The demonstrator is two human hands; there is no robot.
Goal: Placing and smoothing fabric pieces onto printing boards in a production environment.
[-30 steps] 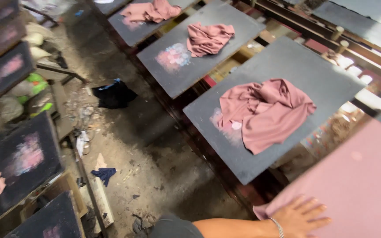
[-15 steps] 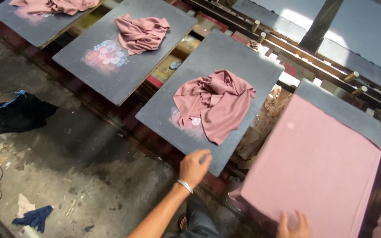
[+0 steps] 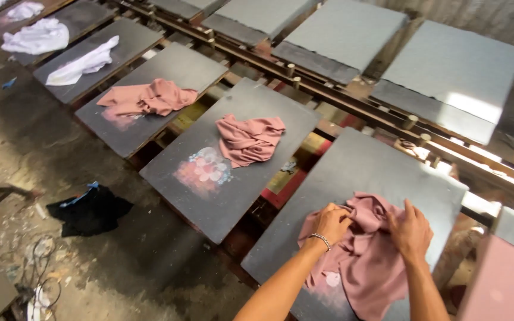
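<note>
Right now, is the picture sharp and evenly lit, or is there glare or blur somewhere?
Head view: both hands, left hand and right hand, and the pink garment look fairly sharp; bright glare washes the grey board at upper right; the floor at left lies in shadow.

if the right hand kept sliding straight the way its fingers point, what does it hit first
Probably just bare dark board: the right hand rests on the bunched pink cloth, fingers pointing up-board, where the surface looks free to its far edge.

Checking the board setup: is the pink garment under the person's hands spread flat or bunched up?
Bunched up. The pink garment lies in heavy folds on the dark board, with the left hand and right hand gripping its crumpled top.
</note>
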